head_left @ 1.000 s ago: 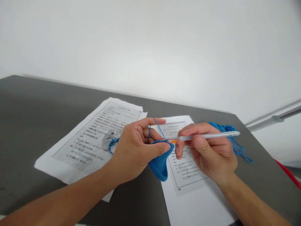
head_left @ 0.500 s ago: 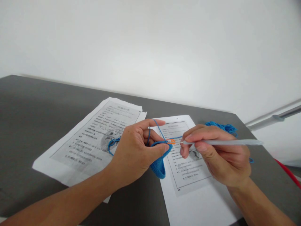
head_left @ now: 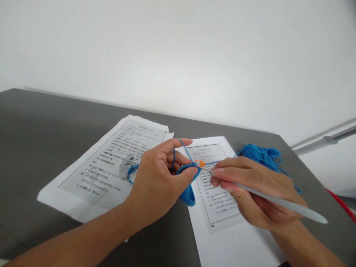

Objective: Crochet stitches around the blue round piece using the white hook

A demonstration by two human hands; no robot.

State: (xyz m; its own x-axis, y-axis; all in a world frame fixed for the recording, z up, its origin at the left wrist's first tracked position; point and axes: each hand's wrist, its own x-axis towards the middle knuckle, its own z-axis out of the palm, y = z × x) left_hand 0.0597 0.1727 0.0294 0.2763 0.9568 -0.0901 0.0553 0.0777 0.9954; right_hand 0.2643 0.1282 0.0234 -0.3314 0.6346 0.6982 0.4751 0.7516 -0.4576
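Between thumb and fingers, my left hand (head_left: 160, 178) pinches the edge of a blue crocheted piece (head_left: 188, 195). Blue yarn (head_left: 185, 150) runs over its raised index finger and down to the work. My right hand (head_left: 256, 189) holds a crochet hook (head_left: 289, 205) like a pen, its pale handle slanting down to the right. The hook's thin metal shaft reaches the top edge of the piece; its tip is hidden in the stitches. An orange stitch marker (head_left: 200, 163) hangs at that edge, just above the shaft.
A blue yarn skein (head_left: 260, 155) lies behind my right hand, its strand leading to the work. Printed sheets lie on the dark table (head_left: 69, 111): a left sheet (head_left: 66, 200) and a right sheet (head_left: 222, 244). A white wall (head_left: 178, 66) stands behind.
My right hand has tilted the hook, so its handle end has dropped and the shaft now angles up into the work. More of the skein shows. My left hand has shifted slightly left.
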